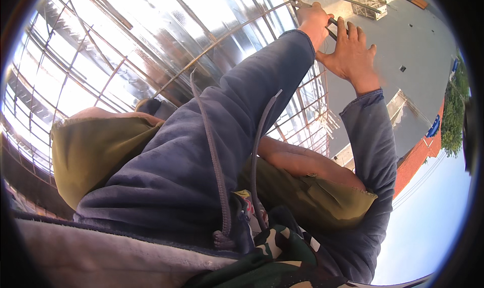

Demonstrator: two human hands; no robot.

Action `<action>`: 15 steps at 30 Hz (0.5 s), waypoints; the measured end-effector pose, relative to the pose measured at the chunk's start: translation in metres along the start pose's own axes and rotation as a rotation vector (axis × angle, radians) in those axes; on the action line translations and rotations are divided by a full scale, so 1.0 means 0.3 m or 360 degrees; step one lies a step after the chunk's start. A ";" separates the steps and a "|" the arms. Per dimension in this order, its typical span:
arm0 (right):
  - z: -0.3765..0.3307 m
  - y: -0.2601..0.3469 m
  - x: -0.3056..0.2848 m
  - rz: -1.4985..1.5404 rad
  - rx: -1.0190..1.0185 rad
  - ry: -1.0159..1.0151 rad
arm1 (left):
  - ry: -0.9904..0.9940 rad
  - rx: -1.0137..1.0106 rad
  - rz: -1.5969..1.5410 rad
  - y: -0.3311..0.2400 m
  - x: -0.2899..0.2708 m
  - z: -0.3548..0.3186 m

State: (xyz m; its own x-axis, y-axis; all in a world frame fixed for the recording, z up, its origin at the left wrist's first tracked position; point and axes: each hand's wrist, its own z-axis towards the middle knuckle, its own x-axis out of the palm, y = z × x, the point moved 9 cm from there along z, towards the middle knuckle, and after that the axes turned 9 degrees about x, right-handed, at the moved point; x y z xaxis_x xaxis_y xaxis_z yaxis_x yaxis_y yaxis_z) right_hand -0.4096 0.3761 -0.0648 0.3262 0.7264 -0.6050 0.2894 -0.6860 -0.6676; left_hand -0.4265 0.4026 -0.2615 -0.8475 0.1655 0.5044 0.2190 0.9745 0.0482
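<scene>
My left hand (313, 25) reaches out to the upper right, closed around a pair of pincers. The dark handles (334, 22) stick out past the fingers on the right, and the metal head meets a bar of the steel rebar grid (222, 38). Just right of the handles is my right hand (351, 53), with its fingers stretched and its thumb pointing toward the left wrist. Nothing shows in its grip. A thin wire seems to hang between the two hands, too fine to make out clearly.
Bright reflective sheeting (166, 16) lies behind the rebar. A grey concrete surface (403, 46) spreads on the right, with a lattice-like metal piece (370, 9) on it. Beyond stand a red brick wall (411, 167) and trees (456, 106). My bent knees flank the left arm.
</scene>
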 end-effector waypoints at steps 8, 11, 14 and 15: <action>-0.034 -0.077 0.105 -0.0279 -0.0157 -0.0718 | -0.0104 0.0014 0.0016 -0.022 0.005 -0.055; -0.024 -0.049 0.088 -0.0326 -0.0245 -0.0981 | -0.0033 -0.0017 0.0021 -0.011 0.041 -0.063; 0.062 -0.052 0.092 -0.0152 -0.0271 -0.0816 | 0.0105 0.0098 0.0212 -0.047 0.008 -0.082; 0.089 -0.051 0.097 -0.0090 -0.0297 -0.0806 | 0.0169 0.0173 0.0300 -0.077 -0.008 -0.106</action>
State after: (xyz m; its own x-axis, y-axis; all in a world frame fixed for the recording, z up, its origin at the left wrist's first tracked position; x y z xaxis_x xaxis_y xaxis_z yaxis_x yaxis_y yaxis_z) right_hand -0.4285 0.4089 -0.0840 -0.1556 0.6605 -0.7345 0.4638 -0.6077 -0.6447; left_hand -0.4141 0.3749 -0.2364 -0.7398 0.3349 0.5836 0.3103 0.9394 -0.1457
